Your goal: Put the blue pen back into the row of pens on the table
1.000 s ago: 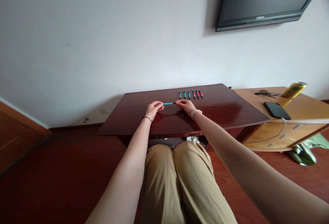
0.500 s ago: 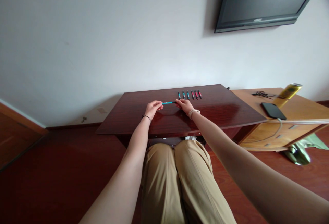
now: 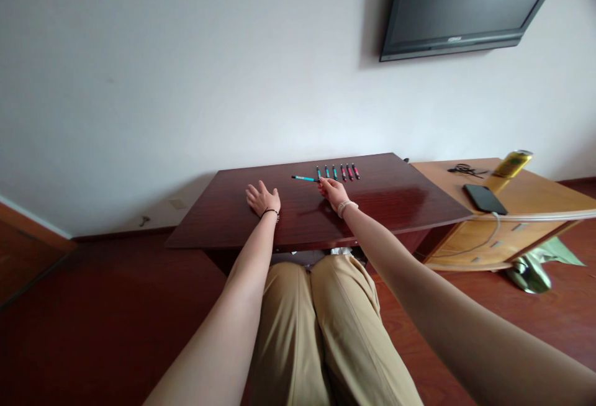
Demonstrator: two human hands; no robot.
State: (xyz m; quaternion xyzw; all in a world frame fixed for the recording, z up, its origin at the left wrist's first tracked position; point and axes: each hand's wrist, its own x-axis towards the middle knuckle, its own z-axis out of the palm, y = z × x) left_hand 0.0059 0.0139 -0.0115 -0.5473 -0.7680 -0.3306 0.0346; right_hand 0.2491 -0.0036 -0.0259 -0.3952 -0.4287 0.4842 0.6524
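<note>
- The right hand (image 3: 331, 191) pinches the near end of a blue pen (image 3: 304, 178) with its fingertips; the other fingers are curled loosely.
- The pen lies level over the dark table (image 3: 391, 201) and points toward 9 o'clock from the hand.
- The left hand (image 3: 261, 198) rests flat on the table, fingers spread and open, holding nothing, at about 8 o'clock from the pen.
- A row of pens (image 3: 336, 172), blue and red, lies side by side on the table, at 1 o'clock from the right hand, just beside the held pen's end.
- A phone (image 3: 480, 198) and a yellow can (image 3: 511, 163) sit on the lighter cabinet (image 3: 535, 207) at 3 o'clock.
</note>
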